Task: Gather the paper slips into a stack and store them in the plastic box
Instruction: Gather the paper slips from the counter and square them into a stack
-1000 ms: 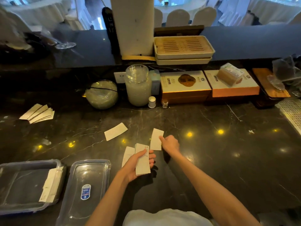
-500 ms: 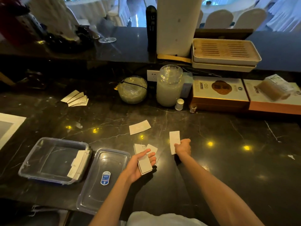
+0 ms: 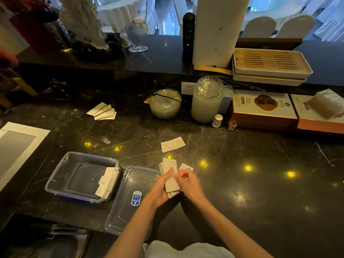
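Just right of the clear plastic lid (image 3: 133, 198), both the left hand (image 3: 161, 190) and right hand (image 3: 189, 183) pinch the thin, floppy stack of white paper slips (image 3: 170, 176), likely best gripped along its edges.

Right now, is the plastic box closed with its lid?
No, the plastic box is open, and its lid lies flat on the counter beside it.

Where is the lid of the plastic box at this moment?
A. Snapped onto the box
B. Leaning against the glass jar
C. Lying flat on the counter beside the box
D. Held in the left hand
C: the clear lid lies flat on the dark counter, just right of the open plastic box.
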Available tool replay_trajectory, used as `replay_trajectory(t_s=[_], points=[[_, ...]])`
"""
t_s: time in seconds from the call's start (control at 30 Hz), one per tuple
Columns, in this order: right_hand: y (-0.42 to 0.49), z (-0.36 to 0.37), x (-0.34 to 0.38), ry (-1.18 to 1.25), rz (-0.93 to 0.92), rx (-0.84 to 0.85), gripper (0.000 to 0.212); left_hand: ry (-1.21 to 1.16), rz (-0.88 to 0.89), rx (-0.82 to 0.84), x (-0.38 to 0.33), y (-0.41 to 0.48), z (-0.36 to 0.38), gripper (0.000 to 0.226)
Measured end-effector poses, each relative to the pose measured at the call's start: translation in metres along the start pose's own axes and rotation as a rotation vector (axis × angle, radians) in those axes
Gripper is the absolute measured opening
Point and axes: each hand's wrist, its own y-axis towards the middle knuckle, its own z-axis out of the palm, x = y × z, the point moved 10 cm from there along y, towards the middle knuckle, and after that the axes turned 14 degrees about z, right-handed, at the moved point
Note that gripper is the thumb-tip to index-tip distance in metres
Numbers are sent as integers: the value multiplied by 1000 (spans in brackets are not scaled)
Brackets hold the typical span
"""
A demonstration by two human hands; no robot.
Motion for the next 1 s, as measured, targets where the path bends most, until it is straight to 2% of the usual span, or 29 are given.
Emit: replay_trajectory(t_s=[0.07,0.17,0.3,0.4,0.53,0.63,0.7,0.8,0.93,1.0], points=[[2,0,6,-42,-3,-43,16,11,17,-21,-8,-4,-11,44],[23,-21,-3,-91,121,-195,20,-31,47,-33,-24,-13,-28,37],[48,-19,-36,-256,364,-239,52,-51,99,-22,-46,-25,-59,35],[46,-1,-48,-286,481,-311,77,16,115,-11,-60,-34,-81,21],[35,20,-42,-408,528,-439,78,42,122,-5,-76,-43,-106,18],[31,27,-41,-386,501,-495,71,-38,114,16,-88,-44,-117,31],[32,32,-41,-267,423,-479,56,-66,81,55,-93,-41,-118,42],[30,49,-36,29,325,-324,36,-14,69,75,-102,-32,-120,49],[8,70,2,384,226,-204,37,83,101,70,-113,-19,-115,42],[-6,82,26,475,163,-156,34,166,124,38,-117,-12,-113,45]])
